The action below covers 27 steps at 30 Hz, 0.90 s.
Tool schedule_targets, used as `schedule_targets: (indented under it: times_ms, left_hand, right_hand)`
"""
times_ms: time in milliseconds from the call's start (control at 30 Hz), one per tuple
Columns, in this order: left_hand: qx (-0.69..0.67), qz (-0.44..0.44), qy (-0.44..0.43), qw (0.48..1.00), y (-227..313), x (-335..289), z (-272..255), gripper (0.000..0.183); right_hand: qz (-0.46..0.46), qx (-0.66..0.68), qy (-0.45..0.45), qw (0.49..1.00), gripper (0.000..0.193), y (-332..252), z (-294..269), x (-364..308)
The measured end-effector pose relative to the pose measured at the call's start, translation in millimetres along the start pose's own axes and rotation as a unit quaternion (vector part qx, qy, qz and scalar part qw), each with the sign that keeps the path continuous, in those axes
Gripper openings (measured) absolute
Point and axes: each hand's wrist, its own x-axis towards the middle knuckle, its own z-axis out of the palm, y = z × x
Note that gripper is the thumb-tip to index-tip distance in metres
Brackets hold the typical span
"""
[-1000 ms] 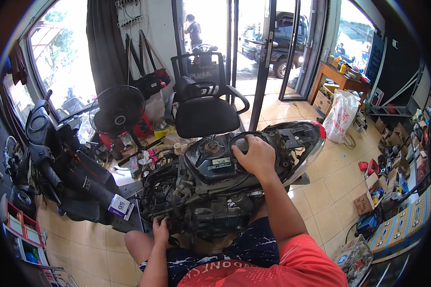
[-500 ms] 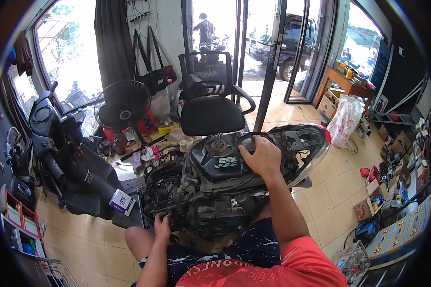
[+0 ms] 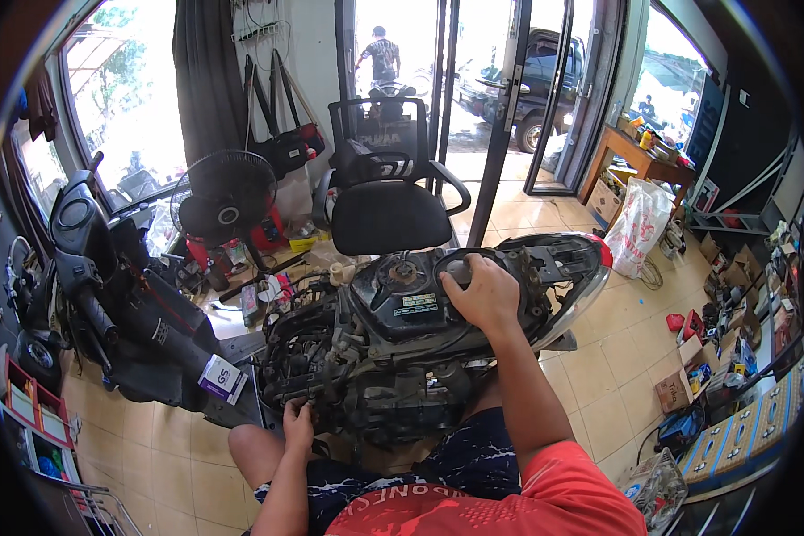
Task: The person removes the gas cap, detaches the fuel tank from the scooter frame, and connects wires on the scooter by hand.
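Okay, head view, the only one. Stripped scooter [image 3: 366, 344] runs across the frame: handlebar [image 3: 96, 317] at left, bare engine [image 3: 402, 402] at lower centre, tail with red lens [image 3: 606, 255] right of centre. Step in hand, my read: two-handed work on the exposed mechanicals, one hand low, one high.

Right hand [image 3: 484, 290], just right of centre: thumb and fingers parted, curved over a grey rounded part [image 3: 456, 270] beside the black tank [image 3: 402, 313]. Left hand [image 3: 298, 423], lower left of centre: fingers drawn narrow, tips at the near edge of the engine bay. Contact is small and dark there, so can't tell whether either hand actually grips anything.

Next move, as I judge it, calls for a steady upper hand and fine fingertip control below; space around the left fingertips looks tight.

Count: scooter 1, bare hands 2, tank 1, filler neck [image 3: 403, 272] 1 on top of it. White-and-purple box [image 3: 224, 379] 1, on the footboard at left. Black office chair [image 3: 391, 219] 1, upper middle. Fan [image 3: 216, 201] 1, upper left. White sack with red print [image 3: 636, 228] 1, right. Wooden desk [image 3: 643, 163] 1, upper right.
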Motion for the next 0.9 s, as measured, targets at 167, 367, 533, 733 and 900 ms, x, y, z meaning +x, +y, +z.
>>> schedule_targets:
  times_ms: [167,367,533,733,900]
  left_hand:
    - [0.015,0.0,-0.008,1.0,1,1,-1,0.02]
    - [0.019,-0.002,-0.013,1.0,-2,4,-5,0.022]
    - [0.026,0.008,-0.009,1.0,-2,3,-3,0.019]
    - [0.03,0.006,-0.014,0.999,-4,4,-6,0.017]
    - [0.022,0.006,-0.019,1.0,-5,5,-6,0.017]
  right_hand:
    - [0.004,-0.012,0.003,1.0,0.049,2,1,1]
    - [-0.002,-0.01,-0.005,1.0,0.051,2,2,0]
    - [0.0,-0.01,-0.007,1.0,0.051,4,1,-1]
    - [0.001,-0.011,-0.015,1.0,0.051,4,1,0]
    - [0.006,-0.012,-0.018,1.0,0.051,3,0,1]
